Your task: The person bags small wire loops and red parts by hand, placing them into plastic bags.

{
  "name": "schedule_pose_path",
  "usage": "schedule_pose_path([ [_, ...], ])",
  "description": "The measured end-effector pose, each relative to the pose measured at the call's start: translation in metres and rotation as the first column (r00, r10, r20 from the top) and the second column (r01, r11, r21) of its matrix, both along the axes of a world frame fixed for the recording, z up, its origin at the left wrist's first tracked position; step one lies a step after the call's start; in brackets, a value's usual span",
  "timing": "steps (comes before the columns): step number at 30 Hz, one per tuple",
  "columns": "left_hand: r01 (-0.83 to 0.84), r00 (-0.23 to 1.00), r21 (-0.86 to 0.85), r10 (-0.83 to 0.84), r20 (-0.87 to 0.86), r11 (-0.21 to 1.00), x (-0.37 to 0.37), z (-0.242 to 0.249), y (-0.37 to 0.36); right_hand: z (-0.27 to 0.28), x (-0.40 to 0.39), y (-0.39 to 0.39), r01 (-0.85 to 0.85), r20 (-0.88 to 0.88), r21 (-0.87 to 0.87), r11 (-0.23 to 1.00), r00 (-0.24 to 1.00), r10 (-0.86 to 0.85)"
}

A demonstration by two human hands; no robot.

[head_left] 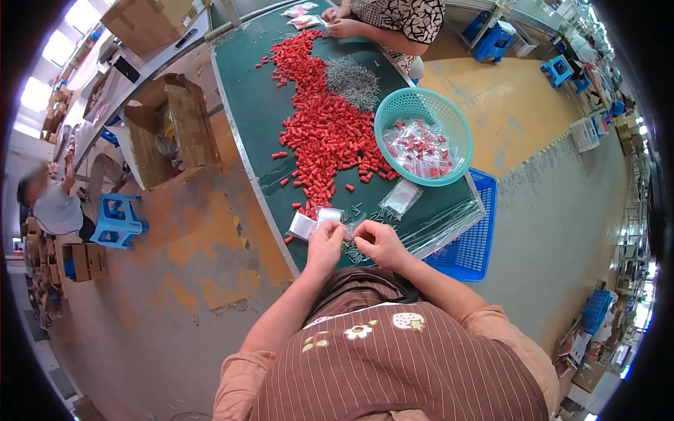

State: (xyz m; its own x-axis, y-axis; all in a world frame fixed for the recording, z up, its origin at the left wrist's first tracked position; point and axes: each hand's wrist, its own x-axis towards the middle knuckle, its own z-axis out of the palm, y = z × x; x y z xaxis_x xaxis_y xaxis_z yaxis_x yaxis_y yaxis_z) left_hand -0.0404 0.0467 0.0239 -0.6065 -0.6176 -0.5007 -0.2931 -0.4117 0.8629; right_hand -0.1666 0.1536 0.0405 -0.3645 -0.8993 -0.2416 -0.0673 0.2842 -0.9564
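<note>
My left hand [327, 245] is closed, fingertips pinching a small clear plastic bag [351, 223] over the near end of the green table. Close on its right, my right hand [379, 243] has thumb and forefinger pinched at the other side of that bag; exactly what lies between these fingertips is partly hidden. Packs of flat clear bags [302, 226] lie by my left hand, and another bag stack [401, 198] sits beyond my right. Loose screws [357, 254] are scattered under and around both hands. Just beyond spreads a long heap of small red plastic pieces [326, 133].
A teal basket [460, 172] of filled bags stands at the table's right edge, above a blue crate [481, 263]. A screw pile [353, 83] lies farther back. Across the table, a co-worker's hands [340, 22] handle a bag. An open carton [203, 144] stands left.
</note>
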Motion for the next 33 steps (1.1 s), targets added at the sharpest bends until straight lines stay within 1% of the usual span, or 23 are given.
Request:
schedule_pose_path([
  [1, -0.056, 0.996, -0.013, 0.055, -0.068, 0.998, 0.004, -0.012, -0.003, -0.007, -0.003, -0.001, -0.018, -0.072, 0.037, 0.999, 0.997, 0.021],
  [3, -0.103, 0.995, -0.136, 0.100, -0.026, 0.985, 0.011, -0.021, -0.010, -0.024, -0.013, -0.005, -0.051, -0.213, 0.111, 0.993, 0.974, 0.074],
  [4, -0.121, 0.992, -0.200, 0.122, -0.008, 0.972, 0.013, -0.017, -0.015, -0.036, -0.017, -0.007, -0.069, -0.338, 0.149, 0.986, 0.934, 0.116],
  [5, -0.122, 0.992, -0.178, 0.127, 0.014, 0.976, 0.017, -0.010, -0.017, -0.048, -0.020, -0.008, -0.081, -0.457, 0.187, 0.979, 0.875, 0.160],
  [6, -0.121, 0.992, -0.202, 0.127, 0.015, 0.972, 0.020, -0.008, -0.018, -0.051, -0.021, -0.011, -0.089, -0.564, 0.228, 0.970, 0.800, 0.206],
  [7, -0.120, 0.992, -0.225, 0.127, 0.016, 0.967, 0.024, -0.006, -0.019, -0.054, -0.022, -0.014, -0.072, -0.590, 0.242, 0.968, 0.781, 0.206],
  [10, -0.127, 0.990, -0.305, 0.141, 0.023, 0.944, 0.033, -0.014, -0.020, -0.065, -0.030, -0.030, 0.028, -0.725, 0.111, 0.993, 0.686, 0.062],
  [11, -0.129, 0.989, -0.332, 0.147, 0.030, 0.934, 0.036, -0.017, -0.018, -0.073, -0.033, -0.035, 0.000, -0.776, 0.072, 0.997, 0.628, 0.056],
  [14, -0.146, 0.984, -0.334, 0.173, 0.051, 0.931, 0.038, -0.011, -0.015, -0.074, -0.035, -0.048, -0.062, -0.821, 0.143, 0.988, 0.550, 0.153],
  [17, -0.082, 0.976, -0.423, 0.158, 0.147, 0.902, 0.041, -0.020, -0.015, -0.089, -0.039, -0.057, -0.082, -0.855, 0.239, 0.968, 0.455, 0.249],
  [20, -0.033, 0.969, -0.442, 0.136, 0.204, 0.896, 0.040, -0.012, -0.015, -0.076, -0.035, -0.067, -0.073, -0.833, 0.365, 0.928, 0.420, 0.361],
  [23, -0.017, 0.971, -0.423, 0.116, 0.211, 0.906, 0.036, -0.004, -0.014, -0.069, -0.032, -0.075, -0.092, -0.783, 0.509, 0.856, 0.363, 0.504],
  [26, -0.006, 0.969, -0.430, 0.112, 0.221, 0.903, 0.032, 0.002, -0.015, -0.077, -0.037, -0.078, -0.130, -0.790, 0.495, 0.859, 0.344, 0.507],
  [29, -0.017, 0.973, -0.413, 0.110, 0.203, 0.910, 0.030, 0.004, -0.016, -0.072, -0.047, -0.078, -0.066, -0.741, 0.474, 0.878, 0.509, 0.437],
  [31, -0.019, 0.973, -0.377, 0.103, 0.205, 0.926, 0.029, 0.000, -0.018, -0.054, -0.050, -0.074, -0.081, -0.604, 0.365, 0.927, 0.737, 0.303],
  [32, -0.020, 0.974, -0.357, 0.099, 0.206, 0.934, 0.028, -0.002, -0.019, -0.048, -0.050, -0.071, -0.076, -0.509, 0.312, 0.947, 0.829, 0.234],
  [33, -0.005, 0.971, -0.370, 0.093, 0.219, 0.929, 0.026, -0.003, -0.019, -0.048, -0.048, -0.066, -0.074, -0.428, 0.223, 0.972, 0.889, 0.166],
])
